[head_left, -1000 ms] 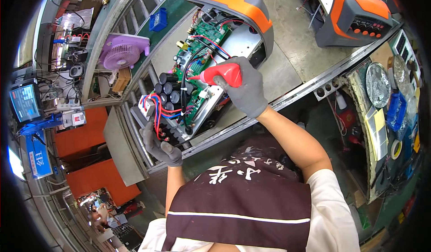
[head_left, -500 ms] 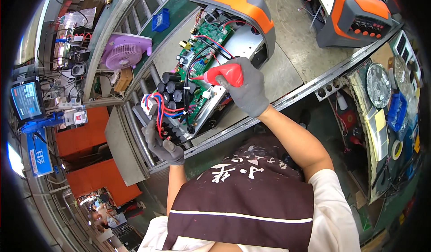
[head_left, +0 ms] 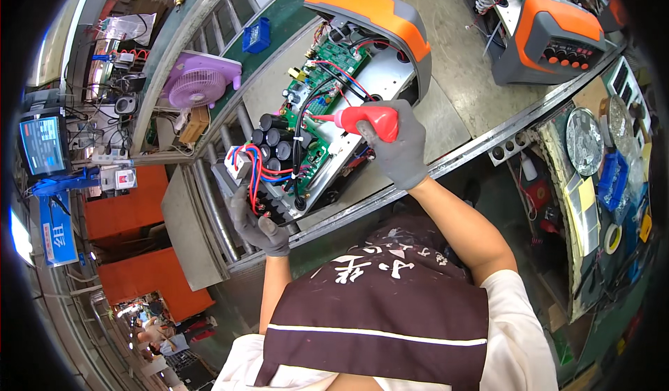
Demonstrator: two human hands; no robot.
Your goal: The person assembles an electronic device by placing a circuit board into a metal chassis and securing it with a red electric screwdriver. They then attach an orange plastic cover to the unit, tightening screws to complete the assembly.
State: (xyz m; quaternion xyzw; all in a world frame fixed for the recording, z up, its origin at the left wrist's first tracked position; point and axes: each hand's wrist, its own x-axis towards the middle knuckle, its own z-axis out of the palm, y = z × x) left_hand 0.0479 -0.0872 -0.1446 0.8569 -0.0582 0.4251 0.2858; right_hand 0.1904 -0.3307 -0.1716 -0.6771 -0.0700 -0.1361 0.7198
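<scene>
My gloved right hand (head_left: 403, 147) is wrapped round a red squeeze bottle (head_left: 373, 120). Its thin nozzle points left over the green circuit board (head_left: 317, 104), close to a black cable, in an opened machine with an orange and grey front cover (head_left: 380, 11). Black cylindrical capacitors (head_left: 273, 140) stand in a cluster on the board's near left. My gloved left hand (head_left: 259, 227) is at the machine's near left end, by the black finned part and the red and blue wires (head_left: 256, 171). Its thumb and fingers are apart; whether they touch the wires is hard to tell.
A second orange and grey machine (head_left: 554, 42) with a row of knobs stands to the right. On the left are a purple fan (head_left: 198, 88), a blue bin (head_left: 256, 35) and metal rollers (head_left: 214, 210). A side bench at right holds a round metal dish (head_left: 585, 140) and tape (head_left: 613, 238).
The whole view has shifted slightly. My right hand and the squeeze bottle have moved a little to the right over the board. My left hand stays by the machine's end.
</scene>
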